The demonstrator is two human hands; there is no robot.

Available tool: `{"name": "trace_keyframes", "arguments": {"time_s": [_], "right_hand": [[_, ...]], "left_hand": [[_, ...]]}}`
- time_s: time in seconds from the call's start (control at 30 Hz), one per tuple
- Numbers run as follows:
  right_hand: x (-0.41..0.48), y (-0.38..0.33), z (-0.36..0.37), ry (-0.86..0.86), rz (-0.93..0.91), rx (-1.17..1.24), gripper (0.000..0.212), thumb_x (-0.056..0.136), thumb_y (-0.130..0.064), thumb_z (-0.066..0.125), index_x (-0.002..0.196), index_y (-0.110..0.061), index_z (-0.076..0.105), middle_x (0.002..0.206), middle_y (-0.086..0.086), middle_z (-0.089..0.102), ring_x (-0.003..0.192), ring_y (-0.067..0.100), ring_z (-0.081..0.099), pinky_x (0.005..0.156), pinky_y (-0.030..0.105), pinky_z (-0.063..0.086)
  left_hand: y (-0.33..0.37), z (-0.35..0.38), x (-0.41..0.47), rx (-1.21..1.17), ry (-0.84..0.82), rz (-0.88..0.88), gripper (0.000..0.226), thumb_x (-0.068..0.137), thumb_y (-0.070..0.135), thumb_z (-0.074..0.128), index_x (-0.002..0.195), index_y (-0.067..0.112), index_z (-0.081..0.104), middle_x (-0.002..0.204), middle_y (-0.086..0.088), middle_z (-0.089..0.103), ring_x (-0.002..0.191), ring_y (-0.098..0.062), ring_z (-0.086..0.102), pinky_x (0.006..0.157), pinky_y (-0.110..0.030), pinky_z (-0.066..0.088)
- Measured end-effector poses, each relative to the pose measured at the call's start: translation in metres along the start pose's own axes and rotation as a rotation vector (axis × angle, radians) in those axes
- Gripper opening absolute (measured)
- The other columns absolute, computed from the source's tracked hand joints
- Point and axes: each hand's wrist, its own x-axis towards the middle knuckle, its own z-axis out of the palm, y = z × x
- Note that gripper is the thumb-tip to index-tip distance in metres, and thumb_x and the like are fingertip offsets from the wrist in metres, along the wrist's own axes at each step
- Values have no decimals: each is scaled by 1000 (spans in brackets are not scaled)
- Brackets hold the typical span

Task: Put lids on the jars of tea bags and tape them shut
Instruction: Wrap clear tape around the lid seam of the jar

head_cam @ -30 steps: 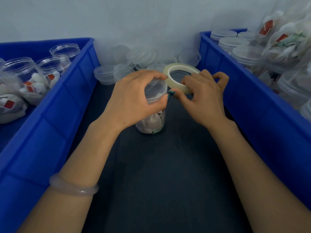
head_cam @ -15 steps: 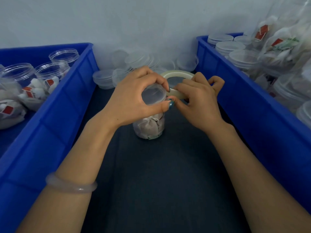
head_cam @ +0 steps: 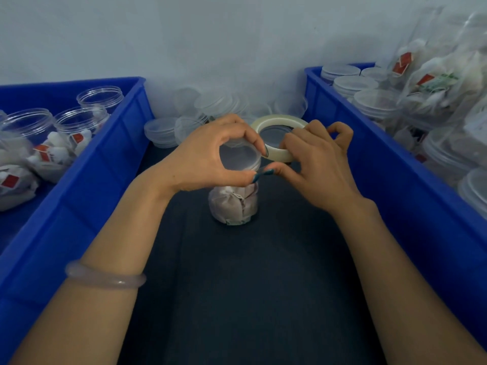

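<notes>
A clear jar of tea bags (head_cam: 233, 205) stands upright on the dark table between two blue bins. A clear lid (head_cam: 238, 158) sits on its mouth. My left hand (head_cam: 208, 156) curls around the lid from the left, thumb at the near rim. My right hand (head_cam: 313, 164) holds a roll of pale tape (head_cam: 276, 151) just right of the lid, the thumb touching the lid's near right edge beside my left thumb. The tape's free end is too small to make out.
The left blue bin (head_cam: 87, 185) holds open jars of tea bags (head_cam: 31, 143). The right blue bin (head_cam: 390, 164) holds lidded jars (head_cam: 374, 104). Loose clear lids (head_cam: 163, 131) are piled at the back against the wall. Bare dark table (head_cam: 250, 285) lies near me.
Both hands have stayed at the jar's lid. The tape roll came down and closer to the lid, and my two thumbs now meet at its near right edge.
</notes>
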Motion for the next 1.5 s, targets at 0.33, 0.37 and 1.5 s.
{"name": "trace_keyframes", "arguments": {"time_s": [0.33,0.37,1.5], "right_hand": [[-3,-8,11,46,124,96,54,90,-70,41,80,-22,64,82,-17,47,90,15,47,80,36,15],[-3,-9,11,50,124,96,52,91,-70,39,78,-24,61,82,-17,47,89,14,46,80,36,15],[1,1,0,-66,73,101,36,93,-60,40,80,-31,57,72,-21,43,84,4,34,77,35,15]], "left_hand": [[-3,4,-5,539,90,-20,77,80,75,50,144,32,46,139,6,42,130,-15,40,110,-38,33],[-1,4,-8,623,109,-57,82,79,84,42,144,35,46,137,5,43,128,-15,40,107,-38,35],[-1,22,6,169,210,-98,47,67,68,74,105,42,66,111,28,60,114,-3,46,91,-24,38]]}}
